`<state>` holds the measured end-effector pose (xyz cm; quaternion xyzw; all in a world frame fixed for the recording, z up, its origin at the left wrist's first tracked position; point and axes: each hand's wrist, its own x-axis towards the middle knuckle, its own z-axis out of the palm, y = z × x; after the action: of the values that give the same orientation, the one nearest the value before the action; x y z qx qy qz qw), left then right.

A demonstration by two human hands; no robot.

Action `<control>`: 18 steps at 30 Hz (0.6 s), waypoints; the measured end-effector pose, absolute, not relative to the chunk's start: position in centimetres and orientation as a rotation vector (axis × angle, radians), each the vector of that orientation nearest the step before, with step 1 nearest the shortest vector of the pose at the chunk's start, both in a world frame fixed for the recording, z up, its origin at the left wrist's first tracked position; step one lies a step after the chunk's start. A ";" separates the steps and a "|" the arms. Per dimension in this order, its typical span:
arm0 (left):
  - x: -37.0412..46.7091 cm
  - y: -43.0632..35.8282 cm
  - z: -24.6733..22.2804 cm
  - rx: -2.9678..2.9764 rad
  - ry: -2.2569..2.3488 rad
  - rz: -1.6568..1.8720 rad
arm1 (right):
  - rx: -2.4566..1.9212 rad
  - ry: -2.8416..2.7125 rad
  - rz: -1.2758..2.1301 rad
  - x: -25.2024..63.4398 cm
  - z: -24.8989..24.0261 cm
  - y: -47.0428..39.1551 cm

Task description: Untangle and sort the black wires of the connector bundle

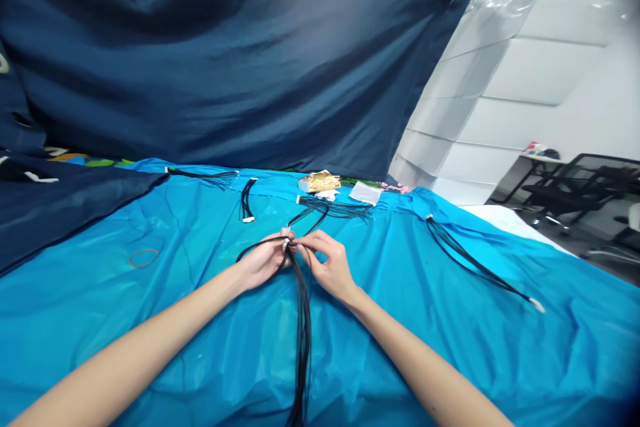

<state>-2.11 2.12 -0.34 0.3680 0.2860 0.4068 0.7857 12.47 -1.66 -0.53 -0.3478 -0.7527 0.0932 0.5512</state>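
Observation:
My left hand (pixel 266 259) is closed around a small white connector (pixel 287 244) at the middle of the view. From it a bundle of thin black wires (pixel 303 340) hangs down toward me, past the bottom edge. More black wires loop out to the left of that hand and up behind it. My right hand (pixel 327 263) meets the left one at the connector, its thumb and forefinger pinched on a black wire. The wire's very end is hidden by the fingertips.
Blue sheeting (pixel 225 347) covers the surface. Behind my hands lie black wire harnesses (pixel 335 207), with a short one (pixel 245 199) at left and a long one (pixel 480 263) at right. A gold packet (pixel 323 181), a clear bag (pixel 365 192) and a brown ring (pixel 144 257) lie around.

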 end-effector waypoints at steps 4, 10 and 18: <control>-2.1 1.9 0.2 0.807 0.629 0.894 | -0.795 -1.389 0.758 12.9 0.2 -1.7; -1.9 1.7 0.3 0.838 0.655 0.885 | -0.698 -0.981 1.009 15.1 1.4 -0.9; -1.7 1.3 -0.3 0.924 0.725 0.917 | -0.887 -0.927 0.439 17.0 3.3 -1.7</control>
<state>-1.70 1.30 -0.28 0.4206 0.3301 0.4172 0.7349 16.98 -1.74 3.28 -0.4101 -0.4289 0.2029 0.7789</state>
